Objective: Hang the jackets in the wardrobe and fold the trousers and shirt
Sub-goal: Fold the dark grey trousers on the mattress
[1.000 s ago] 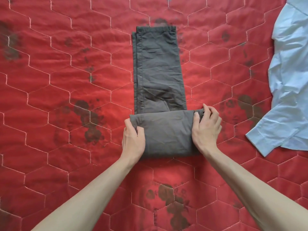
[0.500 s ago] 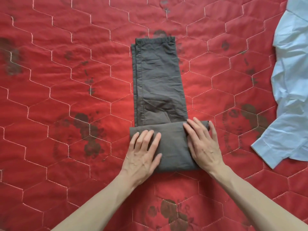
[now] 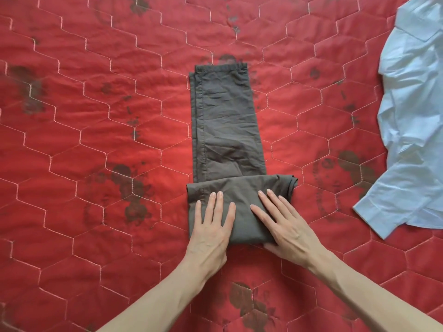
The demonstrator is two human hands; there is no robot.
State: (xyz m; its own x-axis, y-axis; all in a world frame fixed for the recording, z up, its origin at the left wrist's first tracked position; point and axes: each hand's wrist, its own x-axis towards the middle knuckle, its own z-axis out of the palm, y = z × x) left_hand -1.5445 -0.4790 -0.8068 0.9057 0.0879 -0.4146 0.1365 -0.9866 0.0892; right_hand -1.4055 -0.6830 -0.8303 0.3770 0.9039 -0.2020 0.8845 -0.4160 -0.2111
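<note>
Dark grey-brown trousers (image 3: 225,121) lie lengthwise in the middle of the red quilt, leg on leg, with the near end folded over into a thick flap. My left hand (image 3: 211,231) rests flat on the left part of that flap, fingers spread. My right hand (image 3: 287,226) lies flat on the flap's right part, fingers pointing up and left. Neither hand grips the cloth. A light blue shirt (image 3: 414,130) lies crumpled at the right edge, one sleeve and cuff pointing toward me.
The red quilted bedcover (image 3: 96,164) with hexagon stitching and dark flower prints fills the whole view. No jackets or wardrobe are in sight.
My hands let go of the flap's sides and came to lie flat on top of it, then slid slightly toward me. The view shifted down a little.
</note>
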